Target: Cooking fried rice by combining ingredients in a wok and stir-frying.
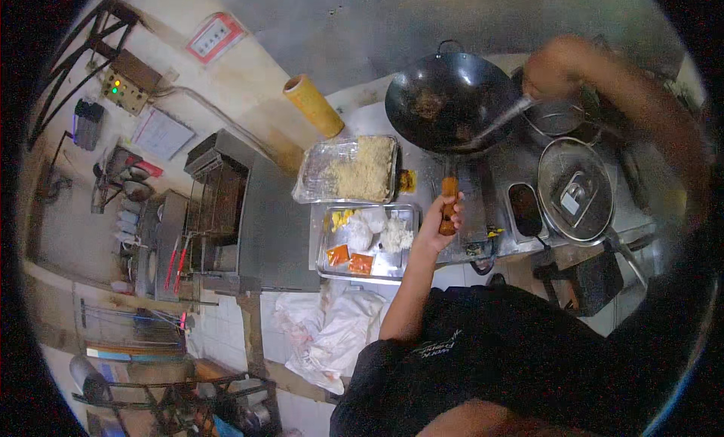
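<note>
My left hand point(440, 220) is wrapped round the wooden handle point(449, 187) of a dark wok point(452, 86). Clumps of brown food point(428, 103) lie inside the wok, on its left side. Reaching in from the right, my right hand point(554, 67) is smeared by motion but closed on a metal cooking utensil point(504, 120). The utensil's long shaft slants down to the left, and its tip is in the wok's lower part. Whether it ends in a spatula or a ladle head, I cannot tell.
Left of the wok stand a clear container point(302, 177) of pale noodles, a yellow roll point(313, 105) and a metal tray point(377, 277) with clear bags and orange sauce packets. To the right are a round glass-lidded pan point(577, 203) and a rectangular metal container point(526, 209). White sacks point(332, 335) lie below.
</note>
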